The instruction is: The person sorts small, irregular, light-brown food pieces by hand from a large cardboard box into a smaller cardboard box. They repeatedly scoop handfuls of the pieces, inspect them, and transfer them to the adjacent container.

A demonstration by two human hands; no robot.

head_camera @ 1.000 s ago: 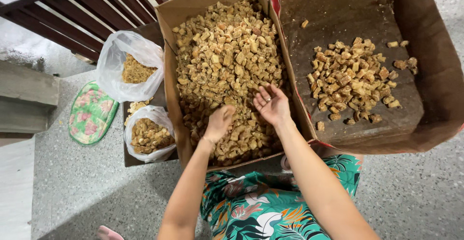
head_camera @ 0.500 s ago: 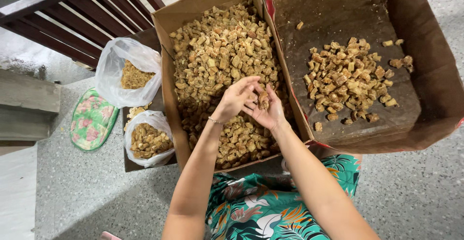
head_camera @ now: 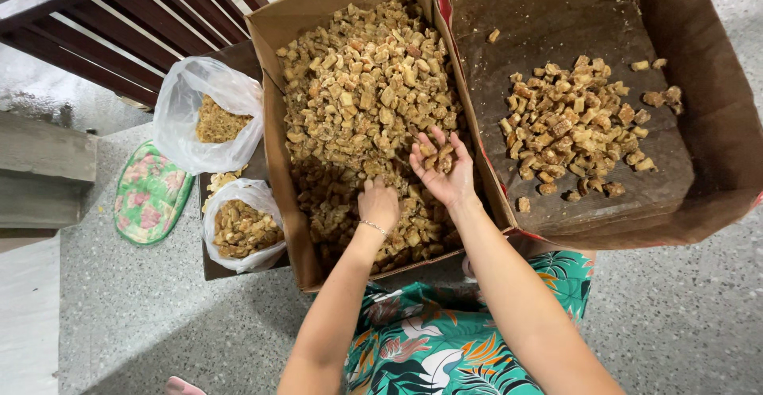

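Seen from above, a cardboard box [head_camera: 278,85] in the middle of the frame is filled with small tan and brown chunks [head_camera: 358,85]. The left hand [head_camera: 378,203] rests palm down on the chunks near the box's lower end, fingers curled into the pile. The right hand [head_camera: 439,164], just beside it, is turned palm up with fingers spread wide, cupping a few chunks. At right, a larger dark box [head_camera: 699,85] holds a smaller, loose heap of the same pieces [head_camera: 576,129]. At left, two clear plastic bags sit on the speckled floor: the upper bag [head_camera: 191,101] holds fine crumbs, the lower bag [head_camera: 238,232] holds chunks.
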